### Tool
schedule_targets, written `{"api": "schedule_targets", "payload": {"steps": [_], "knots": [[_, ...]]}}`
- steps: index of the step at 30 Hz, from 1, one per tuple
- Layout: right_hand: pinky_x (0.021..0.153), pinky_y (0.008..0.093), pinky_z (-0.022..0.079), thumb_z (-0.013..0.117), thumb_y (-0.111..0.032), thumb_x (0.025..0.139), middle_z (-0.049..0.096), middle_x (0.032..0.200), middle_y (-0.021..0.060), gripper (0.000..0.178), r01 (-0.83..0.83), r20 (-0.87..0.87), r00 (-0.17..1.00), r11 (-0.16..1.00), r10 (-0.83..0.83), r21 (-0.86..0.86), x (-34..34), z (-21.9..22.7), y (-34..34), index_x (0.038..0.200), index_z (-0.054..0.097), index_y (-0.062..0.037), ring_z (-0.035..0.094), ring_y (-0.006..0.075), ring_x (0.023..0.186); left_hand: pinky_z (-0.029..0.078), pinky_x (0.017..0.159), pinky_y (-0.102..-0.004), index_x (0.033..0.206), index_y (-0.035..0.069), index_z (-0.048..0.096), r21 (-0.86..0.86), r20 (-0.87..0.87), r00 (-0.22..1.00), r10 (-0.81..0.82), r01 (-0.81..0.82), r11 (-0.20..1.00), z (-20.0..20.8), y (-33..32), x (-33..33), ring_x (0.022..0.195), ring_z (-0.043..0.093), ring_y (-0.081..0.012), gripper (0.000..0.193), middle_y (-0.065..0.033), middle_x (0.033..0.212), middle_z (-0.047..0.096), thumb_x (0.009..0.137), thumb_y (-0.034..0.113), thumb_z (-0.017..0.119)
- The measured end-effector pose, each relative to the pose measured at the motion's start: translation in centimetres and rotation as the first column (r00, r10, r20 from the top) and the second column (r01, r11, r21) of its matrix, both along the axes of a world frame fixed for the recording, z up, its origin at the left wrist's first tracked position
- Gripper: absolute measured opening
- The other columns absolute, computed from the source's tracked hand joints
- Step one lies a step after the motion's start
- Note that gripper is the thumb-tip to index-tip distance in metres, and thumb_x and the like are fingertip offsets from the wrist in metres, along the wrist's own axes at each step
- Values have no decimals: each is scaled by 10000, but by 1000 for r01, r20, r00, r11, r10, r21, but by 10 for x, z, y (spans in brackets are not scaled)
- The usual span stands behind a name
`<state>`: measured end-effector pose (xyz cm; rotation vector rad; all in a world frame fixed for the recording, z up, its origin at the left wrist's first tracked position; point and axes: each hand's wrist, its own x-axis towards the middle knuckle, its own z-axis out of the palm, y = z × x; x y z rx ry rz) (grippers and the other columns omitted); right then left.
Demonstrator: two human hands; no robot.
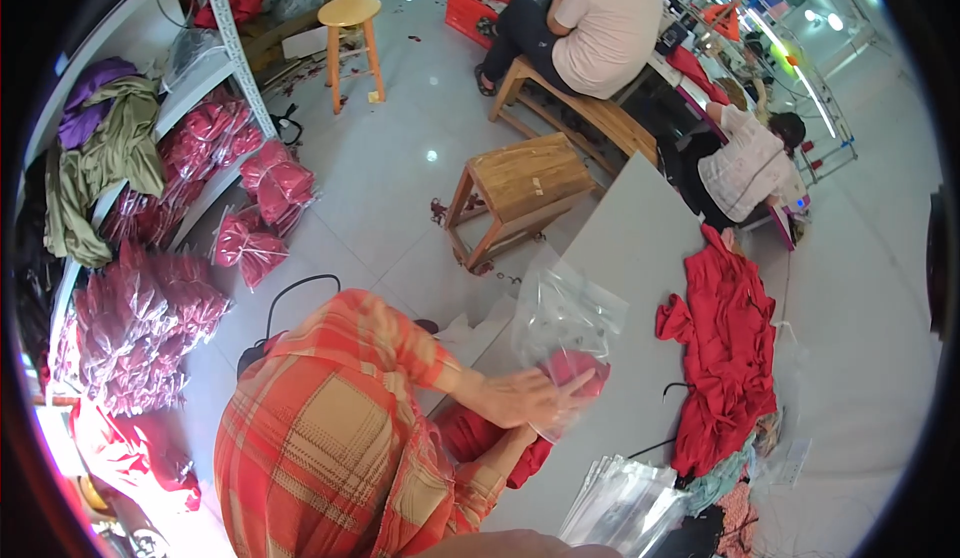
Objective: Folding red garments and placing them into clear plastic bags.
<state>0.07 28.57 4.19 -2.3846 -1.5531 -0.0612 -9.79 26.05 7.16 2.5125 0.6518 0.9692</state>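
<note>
My left hand (525, 398) reaches across a see-through plastic bag (570, 303) at the near edge of the grey table, its fingers at the bag's near end over a folded red cloth piece (577, 370). The cloth shows through the plastic. My right hand (540, 433) comes in below the left; only its wrist and a little of the hand show, its fingers mostly hidden by the left hand and the bag. More red cloth (475, 436) hangs by the table edge between my forearms. Both hands are slightly blurred.
On the table (625, 233) lie a red garment heap (722, 348) and a stack of plastic bags (622, 503). A wooden stool (530, 173) stands beyond. Bagged red bundles (150, 318) fill the left shelves and floor. Two people (610, 33) sit at work benches.
</note>
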Motion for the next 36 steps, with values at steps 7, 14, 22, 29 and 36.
{"api": "schedule_targets", "payload": {"steps": [7, 14, 22, 29, 36], "knots": [[959, 451, 338, 606, -203, 632, 365, 1292, 244, 796, -159, 7, 987, 985, 159, 72, -19, 17, 41, 1357, 287, -135, 407, 410, 1142, 421, 710, -371, 806, 51, 515, 189, -87, 996, 16, 1, 982, -44, -10, 90, 754, 523, -222, 186, -38, 679, 477, 744, 226, 527], [960, 452, 337, 609, -210, 634, 364, 1291, 248, 791, -303, -22, 952, 949, 306, 88, -35, 12, 62, 1356, 293, -138, 405, 413, 1144, 410, 626, -376, 770, 81, 497, 341, 155, 900, -406, 337, 878, -19, 28, 6, 683, 520, -248, 119, -75, 784, 490, 754, 199, 500], [960, 454, 335, 612, -217, 636, 362, 1291, 253, 787, -484, -59, 866, 861, 497, 157, -58, 7, 125, 1354, 299, -141, 403, 415, 1146, 412, 585, -419, 833, 60, 486, -266, 211, 975, -64, 120, 957, -69, 15, -8, 695, 526, -308, 123, -123, 783, 453, 778, 162, 527], [961, 455, 333, 615, -223, 639, 361, 1290, 257, 782, -499, -101, 846, 844, 524, 197, -58, 1, 169, 1352, 305, -144, 401, 417, 1148, 384, 779, -380, 883, 45, 513, -79, 140, 985, 102, -92, 993, -13, 37, -38, 894, 483, -269, 197, -102, 864, 498, 746, 185, 528], [961, 456, 332, 618, -229, 641, 360, 1290, 261, 778, -283, -65, 955, 955, 289, 85, 20, 6, 133, 1351, 310, -147, 399, 419, 1150, 381, 783, -360, 775, 78, 559, -106, -19, 919, -394, 390, 915, -19, 62, 68, 865, 473, -235, 193, -71, 866, 518, 725, 249, 484]]}}
